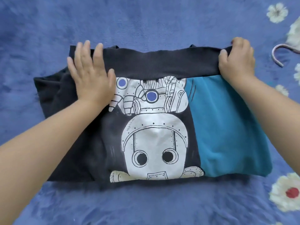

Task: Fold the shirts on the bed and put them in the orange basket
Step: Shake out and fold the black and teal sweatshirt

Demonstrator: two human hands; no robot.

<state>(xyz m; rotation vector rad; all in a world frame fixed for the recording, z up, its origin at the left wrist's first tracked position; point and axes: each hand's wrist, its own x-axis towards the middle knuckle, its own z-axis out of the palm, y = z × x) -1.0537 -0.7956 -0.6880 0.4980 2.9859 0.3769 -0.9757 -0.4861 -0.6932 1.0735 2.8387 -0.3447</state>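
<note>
A black shirt (152, 140) with a white robot print and a teal side panel lies folded across the blue bed cover, print upside down to me. Its ribbed black hem runs along the far edge. My left hand (90, 73) lies flat on the shirt's far left part, fingers straight and spread, pressing the cloth down. My right hand (237, 59) grips the far right corner of the ribbed hem, fingers curled round the fabric. The orange basket is not in view.
The blue bed cover (146, 21) with white flower prints fills the frame. At the right edge lies a pale garment (294, 38) and a curved grey strap or hook (276, 54), just beyond my right hand.
</note>
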